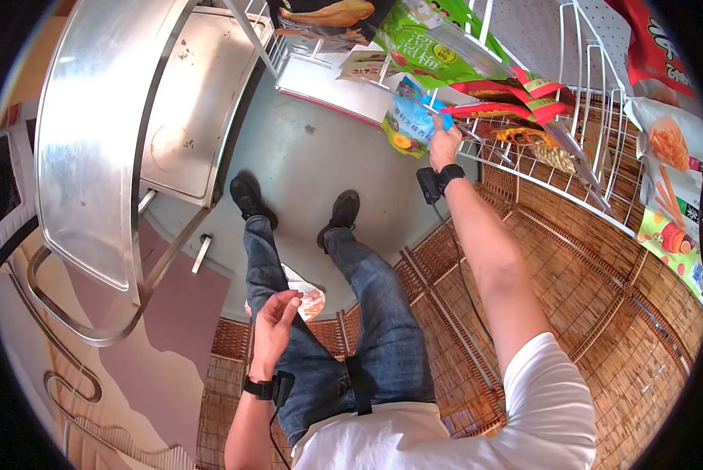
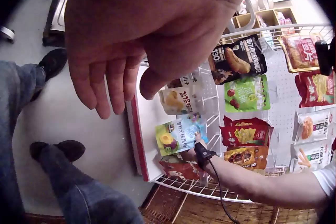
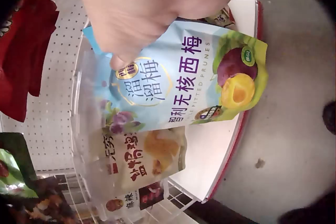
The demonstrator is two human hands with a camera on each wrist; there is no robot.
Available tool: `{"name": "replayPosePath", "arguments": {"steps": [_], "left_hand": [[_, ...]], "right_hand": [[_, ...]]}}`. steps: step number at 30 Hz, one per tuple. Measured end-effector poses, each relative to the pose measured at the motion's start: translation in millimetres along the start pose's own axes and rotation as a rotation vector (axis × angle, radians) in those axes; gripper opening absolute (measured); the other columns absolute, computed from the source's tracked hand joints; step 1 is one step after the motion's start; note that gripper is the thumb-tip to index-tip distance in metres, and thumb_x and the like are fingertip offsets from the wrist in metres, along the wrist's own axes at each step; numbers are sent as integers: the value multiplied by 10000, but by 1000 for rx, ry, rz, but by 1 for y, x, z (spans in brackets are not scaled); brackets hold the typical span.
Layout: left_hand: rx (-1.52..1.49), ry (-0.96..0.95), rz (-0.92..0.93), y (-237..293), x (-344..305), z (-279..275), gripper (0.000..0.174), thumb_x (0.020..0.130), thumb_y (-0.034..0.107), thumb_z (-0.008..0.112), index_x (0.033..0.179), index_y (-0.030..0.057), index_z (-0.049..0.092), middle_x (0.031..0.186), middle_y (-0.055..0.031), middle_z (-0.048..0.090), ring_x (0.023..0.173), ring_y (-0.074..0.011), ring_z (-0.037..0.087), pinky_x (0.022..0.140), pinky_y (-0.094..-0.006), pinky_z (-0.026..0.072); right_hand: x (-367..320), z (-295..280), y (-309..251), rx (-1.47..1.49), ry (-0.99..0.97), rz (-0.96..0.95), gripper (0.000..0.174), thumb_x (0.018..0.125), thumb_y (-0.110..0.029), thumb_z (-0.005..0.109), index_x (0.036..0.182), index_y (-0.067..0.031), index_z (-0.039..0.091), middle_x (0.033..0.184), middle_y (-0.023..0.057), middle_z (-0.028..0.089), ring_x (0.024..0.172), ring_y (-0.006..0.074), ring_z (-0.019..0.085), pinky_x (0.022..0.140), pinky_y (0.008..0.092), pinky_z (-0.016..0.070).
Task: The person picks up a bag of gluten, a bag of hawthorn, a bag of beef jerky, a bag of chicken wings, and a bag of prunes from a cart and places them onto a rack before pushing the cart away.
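Observation:
My right hand grips the top edge of a light blue bag of pitted prunes at the lowest part of the wire rack. Large plums are printed on the bag's green end. In the right wrist view the bag overlaps a cream snack pouch beside it. My left hand is held out over my thigh with its fingers loosely bent. The left wrist view shows nothing in that left hand.
The white wire rack carries several snack bags, among them a green pouch and red packets. A metal cart stands at the left. Rattan panels line the right. A white packet lies between my legs.

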State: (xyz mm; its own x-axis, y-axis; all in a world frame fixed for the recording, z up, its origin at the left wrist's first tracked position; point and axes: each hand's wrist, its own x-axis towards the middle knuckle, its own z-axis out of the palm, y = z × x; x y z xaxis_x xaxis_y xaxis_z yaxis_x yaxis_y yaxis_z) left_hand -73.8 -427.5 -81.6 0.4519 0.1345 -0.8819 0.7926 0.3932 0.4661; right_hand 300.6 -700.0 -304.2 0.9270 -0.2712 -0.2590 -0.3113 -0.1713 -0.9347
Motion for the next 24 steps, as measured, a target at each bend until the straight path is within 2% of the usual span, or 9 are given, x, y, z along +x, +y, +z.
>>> {"name": "replayPosePath", "arguments": {"steps": [4, 6, 9, 15, 24], "left_hand": [[43, 5, 7, -3, 0, 0, 269, 970, 186, 618, 1161, -3, 627, 1087, -71, 690, 1011, -125, 615, 912, -258, 452], [70, -15, 19, -2, 0, 0, 271, 969, 185, 620, 1158, -10, 624, 1093, -73, 691, 1011, -128, 613, 918, -262, 451], [80, -12, 36, -4, 1, 0, 271, 966, 180, 624, 1154, -15, 622, 1099, -74, 692, 1009, -126, 613, 921, -265, 453], [112, 6, 32, -4, 1, -4, 266, 958, 162, 633, 1156, -15, 621, 1092, -66, 693, 992, -110, 611, 908, -263, 460], [139, -3, 35, -8, 3, -5, 247, 960, 151, 625, 1145, -12, 623, 1085, -58, 693, 983, -98, 604, 907, -250, 452]], "right_hand": [[0, -1, 2, 5, 1, -34, 165, 908, -117, 628, 962, 26, 690, 848, 29, 671, 757, 122, 575, 743, 303, 473], [-2, -4, -4, -236, 4, -135, 174, 901, -126, 631, 951, 31, 686, 816, 50, 679, 741, 140, 585, 740, 310, 473], [4, -9, -2, -392, -27, -245, 186, 893, -134, 634, 958, 32, 687, 802, 79, 689, 739, 154, 598, 739, 322, 475], [5, -15, -10, -333, -88, -217, 199, 890, -137, 634, 985, 27, 696, 816, 95, 700, 749, 143, 603, 747, 325, 480], [13, -17, -4, -281, -135, -246, 168, 877, -106, 658, 944, 46, 688, 768, 48, 671, 708, 91, 544, 691, 311, 466]]}}
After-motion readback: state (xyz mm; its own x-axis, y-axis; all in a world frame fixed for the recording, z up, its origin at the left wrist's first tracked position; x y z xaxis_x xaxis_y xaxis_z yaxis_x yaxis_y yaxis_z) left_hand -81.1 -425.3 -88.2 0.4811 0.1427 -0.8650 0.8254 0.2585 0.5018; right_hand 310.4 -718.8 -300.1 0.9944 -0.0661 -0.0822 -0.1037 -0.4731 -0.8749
